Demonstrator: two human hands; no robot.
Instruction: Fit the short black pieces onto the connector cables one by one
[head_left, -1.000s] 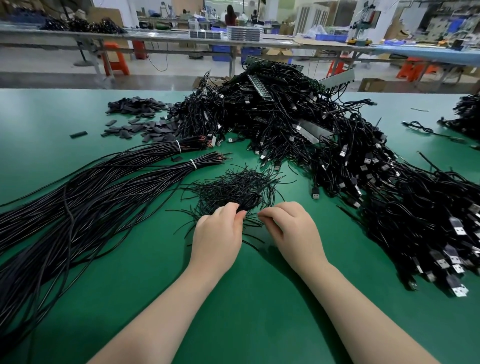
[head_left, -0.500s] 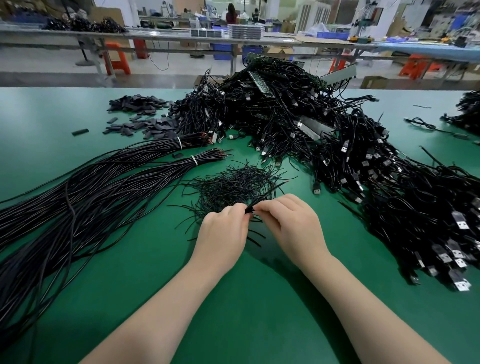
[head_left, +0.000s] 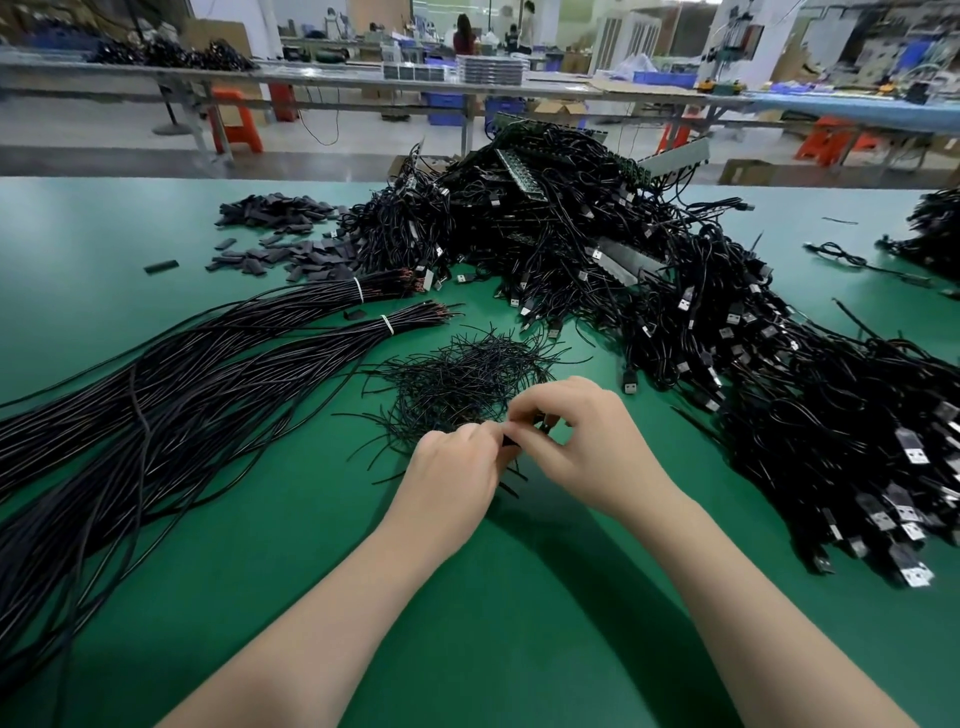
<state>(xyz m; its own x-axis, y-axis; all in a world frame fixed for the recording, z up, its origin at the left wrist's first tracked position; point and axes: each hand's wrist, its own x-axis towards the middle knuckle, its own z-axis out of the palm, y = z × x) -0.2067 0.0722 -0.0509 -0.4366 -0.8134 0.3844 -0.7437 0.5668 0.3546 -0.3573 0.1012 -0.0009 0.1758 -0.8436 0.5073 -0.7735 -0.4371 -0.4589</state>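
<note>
Pinching a short black piece between their fingertips, both hands meet at the center of the green table. The left hand curls its fingers around the near end of the piece, and the right hand curls thumb and forefinger on the far end, with another bit of black showing under its fingers. Whether a cable is already inside the piece cannot be told; the fingers hide it.

Just beyond the hands, at 12 o'clock, lies a loose heap of thin black pieces, touching the fingertips' near edge. From 9 o'clock toward 11 o'clock run 2 bundles of long black cables, each bound near its bare end by a white tie. At 11 o'clock, farther back, sits a scatter of flat dark sleeves, with 1 lying apart to the left.

From 12 o'clock round to 3 o'clock spreads a big pile of connector cables with silver USB plugs showing along the right edge. Green circuit strips stick out of the pile's top. A smaller tangle lies at 2 o'clock by the table's far right edge.

No brand, label or writing can be read anywhere. Workbenches and orange stools stand behind the table.
</note>
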